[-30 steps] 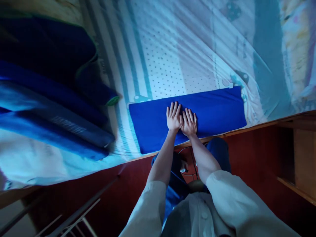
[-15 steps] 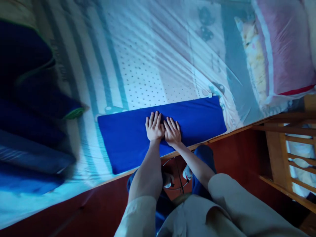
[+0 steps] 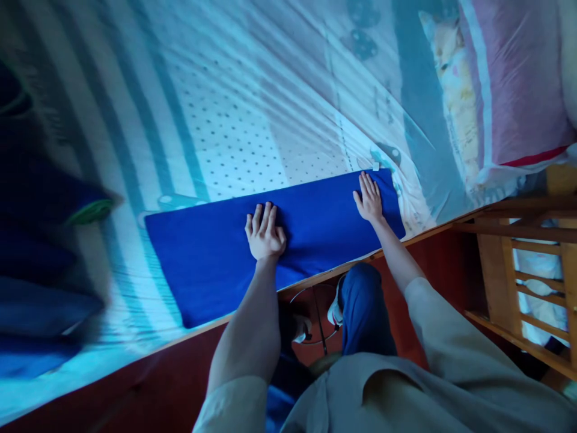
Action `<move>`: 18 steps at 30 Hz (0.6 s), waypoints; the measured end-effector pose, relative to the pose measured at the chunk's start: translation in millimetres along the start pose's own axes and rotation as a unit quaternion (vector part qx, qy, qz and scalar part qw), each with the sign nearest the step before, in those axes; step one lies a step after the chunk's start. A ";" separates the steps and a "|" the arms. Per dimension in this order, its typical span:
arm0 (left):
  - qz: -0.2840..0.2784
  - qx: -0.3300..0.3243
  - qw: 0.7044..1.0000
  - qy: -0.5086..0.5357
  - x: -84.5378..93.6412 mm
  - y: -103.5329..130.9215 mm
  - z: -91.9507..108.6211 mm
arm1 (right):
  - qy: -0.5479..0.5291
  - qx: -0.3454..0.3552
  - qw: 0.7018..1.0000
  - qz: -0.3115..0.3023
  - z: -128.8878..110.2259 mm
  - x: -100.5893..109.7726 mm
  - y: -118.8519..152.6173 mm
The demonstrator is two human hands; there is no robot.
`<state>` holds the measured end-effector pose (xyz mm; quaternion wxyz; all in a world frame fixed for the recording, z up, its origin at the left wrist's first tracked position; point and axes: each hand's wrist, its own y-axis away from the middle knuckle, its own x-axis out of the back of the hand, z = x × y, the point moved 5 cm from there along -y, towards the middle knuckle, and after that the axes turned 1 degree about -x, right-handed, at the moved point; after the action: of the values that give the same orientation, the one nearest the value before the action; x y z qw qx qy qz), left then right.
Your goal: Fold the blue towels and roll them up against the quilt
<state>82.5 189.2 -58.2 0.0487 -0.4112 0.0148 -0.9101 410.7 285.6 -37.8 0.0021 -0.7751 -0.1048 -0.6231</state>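
Observation:
A blue cloth (image 3: 216, 258), folded into a long flat strip, lies along the near edge of the bed. My left hand (image 3: 265, 234) presses on its middle, palm down with the fingers spread. Toward the cloth's right end, my right hand (image 3: 369, 198) rests flat with its fingers stretched out. Both hands touch the cloth without gripping it. A small white tag pokes out at the far right corner of the cloth. What kind of cloth item this is, I cannot tell.
Under the cloth is a striped and dotted bed sheet (image 3: 234, 132). Dark blue folded fabrics (image 3: 45, 288) are stacked at the left. A pink pillow (image 3: 518, 90) sits at the right, near a wooden slatted frame (image 3: 496, 270). The bed's wooden edge borders the reddish floor.
My right hand has slid right along the cloth, away from the left hand, to near its right end. My left hand stays about the middle. The view has shifted a little.

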 end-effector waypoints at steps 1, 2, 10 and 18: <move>-0.001 0.001 1.000 -0.001 0.3 0.0 0.4 | 0.004 -0.006 1.000 0.003 6.9 0.1 -1.3; -0.003 0.003 1.000 -0.001 0.6 0.0 0.8 | 0.007 -0.011 1.000 0.007 12.7 0.0 -2.8; -0.016 0.008 1.000 -0.004 0.6 0.0 1.1 | 0.010 -0.044 0.998 0.039 50.9 5.6 -15.1; -0.035 0.012 0.999 0.012 -1.7 -0.1 -2.6 | 0.017 -0.088 0.995 0.046 79.5 6.1 -25.5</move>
<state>81.7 189.5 -61.2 0.0216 -0.3999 -0.0095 -0.9163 484.5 322.2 -52.9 -0.0358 -0.7658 -0.0138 -0.6419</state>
